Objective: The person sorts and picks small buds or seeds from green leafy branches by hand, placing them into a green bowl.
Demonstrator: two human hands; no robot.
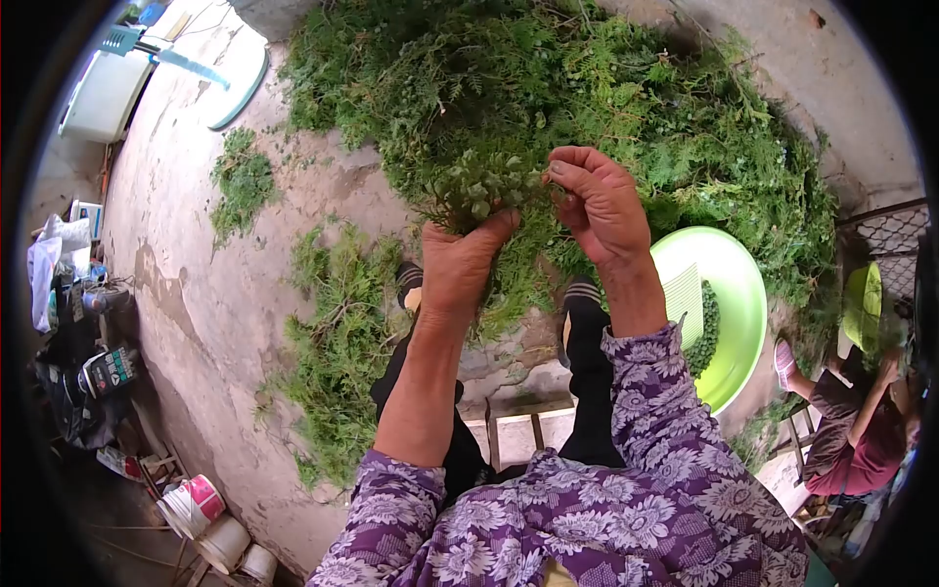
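My left hand (460, 256) is closed around an evergreen sprig (479, 188) thick with pale green cones, its thumb pressed along the base. Just right of the sprig's tip, my right hand (602, 205) is pinched, thumb against forefinger. Whatever lies between those fingertips is too small to make out. Below my right wrist stands a lime-green basin (748, 323), partly hidden by my forearm. Small green cones (704, 338) lie in it beside a pale ribbed piece (683, 293).
A big heap of evergreen branches (548, 78) covers the floor ahead. Smaller cuttings (342, 342) lie to the left. Another person (861, 421) sits at the right by a green basin (862, 303). White buckets (223, 543) stand lower left; a fan base (240, 88) upper left.
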